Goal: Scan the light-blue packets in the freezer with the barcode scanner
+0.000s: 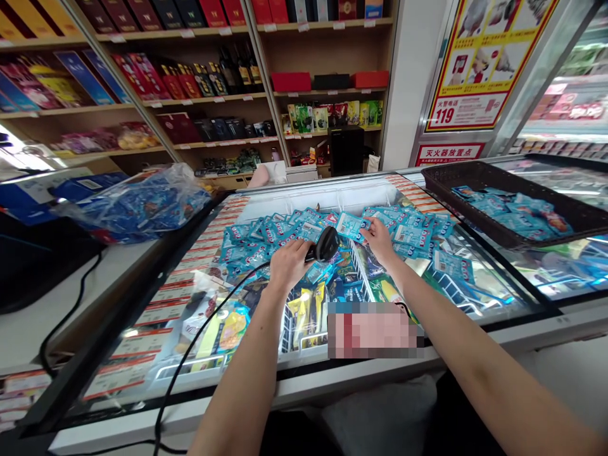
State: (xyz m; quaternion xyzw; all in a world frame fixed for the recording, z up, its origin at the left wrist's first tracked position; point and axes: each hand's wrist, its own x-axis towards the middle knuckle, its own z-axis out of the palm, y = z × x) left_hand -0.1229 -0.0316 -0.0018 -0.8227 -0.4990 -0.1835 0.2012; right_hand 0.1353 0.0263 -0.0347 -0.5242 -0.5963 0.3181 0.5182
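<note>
My left hand (288, 265) is wrapped round the handle of a black barcode scanner (327, 244), whose cable trails down to the left. In my right hand (379, 240) a small blue packet (351, 226) is pinched at its right edge, its printed back with a barcode turned up. Scanner head and packet are close together, the packet just beyond and to the right. Beneath both hands, many similar blue packets (414, 235) lie spread over the glass top of a chest freezer (190, 392). What the packets contain is hidden.
A brown plastic tray (484, 228) with more blue packets stands at the right. A clear plastic bag (156, 202) full of packets lies at the left. The scanner's black cable (199, 329) crosses the glass. Shelves of boxes (289, 81) stand behind; a blurred-out object (373, 332) lies at the front edge.
</note>
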